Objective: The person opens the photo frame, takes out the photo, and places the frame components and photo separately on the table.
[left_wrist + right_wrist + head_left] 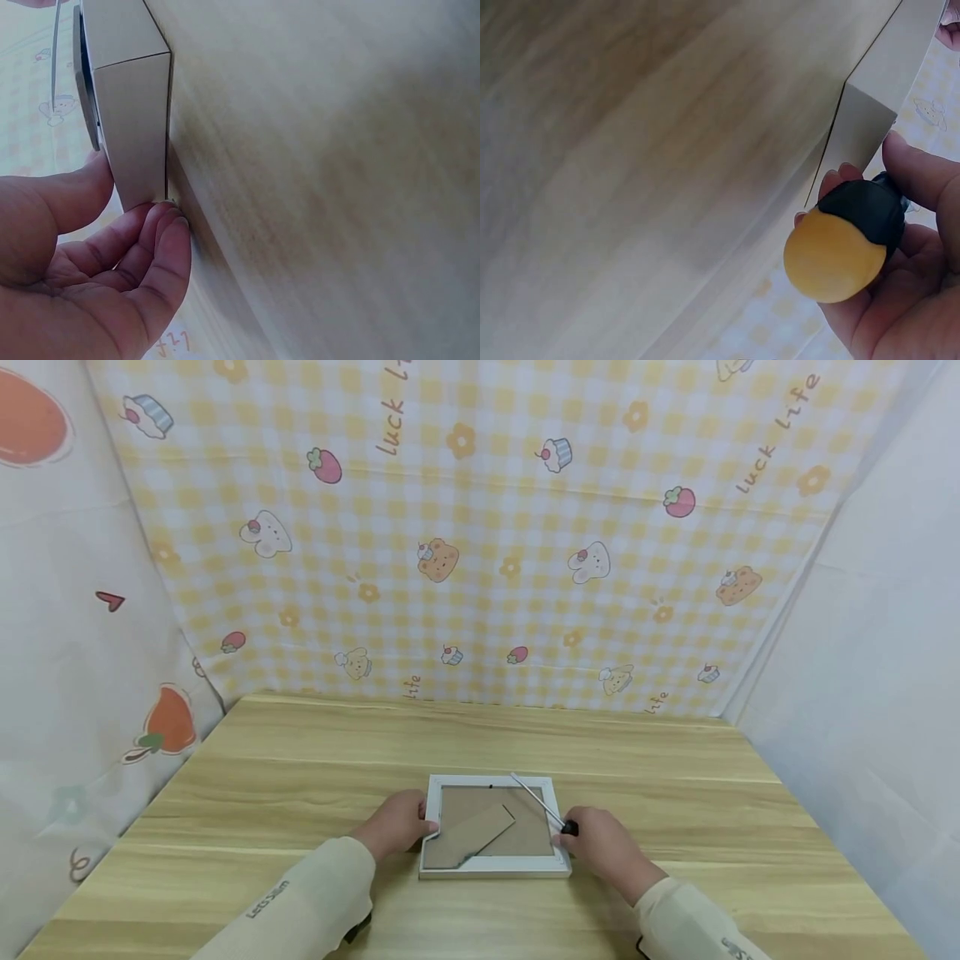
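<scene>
Left hand (393, 822) is pinching picture frame (517, 865) by its left edge; right hand (602, 845) is gripping screwdriver (844, 240) at the right edge. Frame's lying between them, probably light, stiff; side edges are offering best hold.

In the head view, the right hand (602, 841) hides most of the screwdriver handle (572, 827); the front of the frame (517, 865) is out of sight; the right sleeve (684, 918) leaves by the bottom edge, its print (737, 948) perhaps cut short; the left wrist view blurs the tabletop (337, 187).
</scene>
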Tool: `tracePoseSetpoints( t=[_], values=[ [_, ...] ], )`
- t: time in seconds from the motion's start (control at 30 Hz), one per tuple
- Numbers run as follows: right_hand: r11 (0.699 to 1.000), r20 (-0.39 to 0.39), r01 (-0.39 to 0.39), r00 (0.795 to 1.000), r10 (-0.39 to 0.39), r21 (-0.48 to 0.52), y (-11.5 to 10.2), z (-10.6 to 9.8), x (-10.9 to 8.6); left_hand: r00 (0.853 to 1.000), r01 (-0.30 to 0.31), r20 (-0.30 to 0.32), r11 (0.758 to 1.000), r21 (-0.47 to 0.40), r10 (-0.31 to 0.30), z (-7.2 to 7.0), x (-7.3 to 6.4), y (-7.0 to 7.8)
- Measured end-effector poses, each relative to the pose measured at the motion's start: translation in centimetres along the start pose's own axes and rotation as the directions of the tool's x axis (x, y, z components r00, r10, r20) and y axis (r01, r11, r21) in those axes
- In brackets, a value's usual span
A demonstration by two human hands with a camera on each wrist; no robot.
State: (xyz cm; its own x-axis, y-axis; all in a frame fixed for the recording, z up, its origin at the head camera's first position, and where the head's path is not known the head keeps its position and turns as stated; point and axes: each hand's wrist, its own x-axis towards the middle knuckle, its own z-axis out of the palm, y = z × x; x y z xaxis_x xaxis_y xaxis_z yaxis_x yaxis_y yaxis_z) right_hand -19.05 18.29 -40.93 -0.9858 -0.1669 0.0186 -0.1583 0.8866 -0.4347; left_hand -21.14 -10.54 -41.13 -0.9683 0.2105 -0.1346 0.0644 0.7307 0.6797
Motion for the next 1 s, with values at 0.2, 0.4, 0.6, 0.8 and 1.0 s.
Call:
tracePoseSetpoints(
  t=[0.2,0.4,0.6,0.8,1.0],
  values=[
    [1.000,-0.003,0.009,1.000,-0.009,0.011,0.2,0.2,-0.1,1.000,-0.012,-0.012,1.000,0.020,0.013,0.2,0.0,-0.1],
    [1.000,0.003,0.012,1.000,-0.012,-0.001,0.2,0.4,0.0,1.000,-0.027,-0.014,0.999,0.026,0.027,0.2,-0.1,0.0],
    [1.000,-0.010,0.020,1.000,-0.019,0.009,0.3,0.4,0.0,0.999,-0.023,-0.022,1.000,0.012,0.024,0.3,-0.1,-0.1],
    [0.999,-0.009,-0.009,1.000,0.009,0.038,0.3,0.2,-0.3,1.000,-0.018,-0.022,0.999,-0.035,0.017,0.5,-0.5,0.0],
    [0.998,-0.014,-0.038,0.999,0.039,0.056,0.7,-0.7,-0.8,0.993,-0.057,-0.108,0.998,-0.001,0.056,0.5,-0.8,0.6]
  ],
)
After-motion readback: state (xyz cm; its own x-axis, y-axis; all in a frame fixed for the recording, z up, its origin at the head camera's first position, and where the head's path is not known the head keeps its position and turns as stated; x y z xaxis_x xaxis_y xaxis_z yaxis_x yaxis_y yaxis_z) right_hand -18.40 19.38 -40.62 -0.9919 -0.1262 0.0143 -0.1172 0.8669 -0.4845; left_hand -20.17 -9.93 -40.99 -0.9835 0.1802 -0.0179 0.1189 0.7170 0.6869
